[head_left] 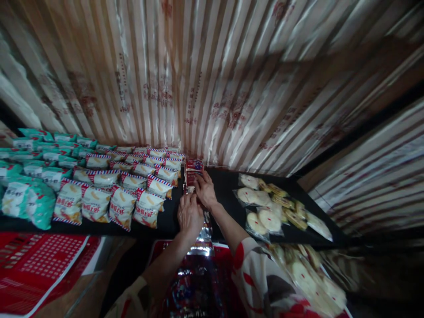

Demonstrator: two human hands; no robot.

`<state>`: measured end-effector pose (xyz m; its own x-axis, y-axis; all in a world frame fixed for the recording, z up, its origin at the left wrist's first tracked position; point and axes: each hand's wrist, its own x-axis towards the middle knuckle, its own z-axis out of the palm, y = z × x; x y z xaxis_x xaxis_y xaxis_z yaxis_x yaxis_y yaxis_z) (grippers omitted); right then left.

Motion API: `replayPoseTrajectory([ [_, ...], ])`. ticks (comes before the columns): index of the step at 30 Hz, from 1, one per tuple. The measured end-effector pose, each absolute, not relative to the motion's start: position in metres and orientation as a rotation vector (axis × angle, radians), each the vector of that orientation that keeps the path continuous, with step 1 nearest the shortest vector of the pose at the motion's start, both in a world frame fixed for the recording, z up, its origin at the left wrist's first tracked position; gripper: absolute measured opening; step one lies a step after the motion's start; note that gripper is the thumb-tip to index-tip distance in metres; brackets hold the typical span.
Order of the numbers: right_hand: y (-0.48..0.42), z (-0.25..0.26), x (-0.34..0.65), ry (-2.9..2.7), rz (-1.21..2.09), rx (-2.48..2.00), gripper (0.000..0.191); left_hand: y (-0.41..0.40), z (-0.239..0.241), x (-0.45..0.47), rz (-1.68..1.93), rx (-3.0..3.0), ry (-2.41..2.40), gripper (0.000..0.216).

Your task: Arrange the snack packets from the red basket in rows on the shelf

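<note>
My right hand [206, 191] rests on a small dark red packet [194, 170], its fingers bent over the top. Just below it, my left hand [191, 215] is closed around the near end of the red packets, which its fingers partly hide. The packets lie in a narrow line on a black shelf [225, 185], running back to the curtain. Shiny silver-and-red packaging [204, 234] shows under my wrists. Left of my hands stand rows of white snack bags [147, 207] with red and blue striped edges.
Teal snack bags [39, 201] fill the shelf's far left. At the right lie clear bags of round white cakes [270, 219] and yellowish pieces [294, 216]. A red basket [49, 260] sits lower left; dark shiny packs [192, 287] lie below me. A pleated printed curtain [205, 88] hangs behind.
</note>
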<state>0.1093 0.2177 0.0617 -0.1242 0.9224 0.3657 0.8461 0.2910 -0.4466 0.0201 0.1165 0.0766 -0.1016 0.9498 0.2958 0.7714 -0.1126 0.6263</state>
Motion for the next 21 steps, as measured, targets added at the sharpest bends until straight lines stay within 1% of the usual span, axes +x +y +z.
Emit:
replayPoseTrajectory([
  [5, 0.163, 0.063, 0.122, -1.710, 0.273, -1.457, 0.035, 0.080, 0.075, 0.025, 1.194, 1.925, 1.697, 0.033],
  [8, 0.107, 0.059, 0.129, -1.566, 0.301, -1.409, 0.032, 0.040, 0.061, 0.024, 1.303, 1.987, 1.484, 0.034],
  [10, 0.063, 0.052, 0.133, -1.510, 0.334, -1.416, 0.030, 0.010, 0.048, 0.021, 1.295, 2.039, 1.358, 0.033],
  [12, 0.021, 0.040, 0.137, -1.524, 0.395, -1.453, 0.027, -0.021, 0.032, 0.016, 1.181, 2.074, 1.282, 0.033],
  [15, -0.027, 0.011, 0.140, -1.609, 0.530, -1.505, 0.024, -0.056, 0.006, 0.006, 0.789, 2.040, 1.272, 0.034],
  [18, -0.052, -0.023, 0.136, -1.846, 0.690, -1.565, 0.026, -0.074, -0.018, -0.004, 0.420, 1.632, 1.482, 0.041],
  [21, -0.055, -0.049, 0.123, -2.065, 0.843, -1.614, 0.031, -0.076, -0.038, -0.013, 0.285, 1.245, 1.635, 0.042],
])
